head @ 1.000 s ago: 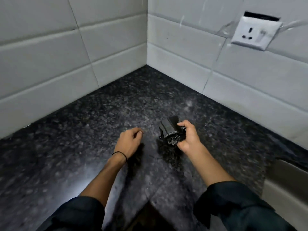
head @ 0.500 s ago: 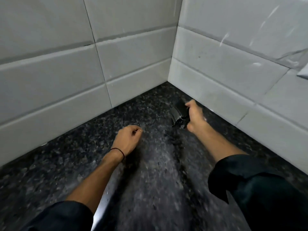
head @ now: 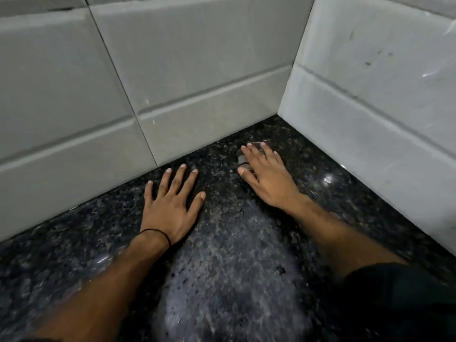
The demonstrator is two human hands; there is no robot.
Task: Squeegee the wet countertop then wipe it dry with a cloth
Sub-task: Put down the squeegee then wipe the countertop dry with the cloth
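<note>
My right hand (head: 269, 178) lies flat, fingers spread, on a small dark cloth (head: 241, 159) and presses it onto the black speckled countertop (head: 234, 280) close to the wall corner. Most of the cloth is hidden under the palm; only its left edge and a bit by the fingertips show. My left hand (head: 170, 206) rests flat on the counter to the left, fingers apart, holding nothing, with a thin black band at the wrist. No squeegee is in view.
Grey tiled walls stand on two sides: the back wall (head: 172, 70) just beyond my left fingertips and the right wall (head: 370, 107) to the right of the cloth. They meet in a corner (head: 278, 114). Bright glints show on the countertop.
My right hand carried the bunched cloth towards the corner and now spreads flat on it. My left hand went from loosely curled to flat and spread. The view swung left and closer.
</note>
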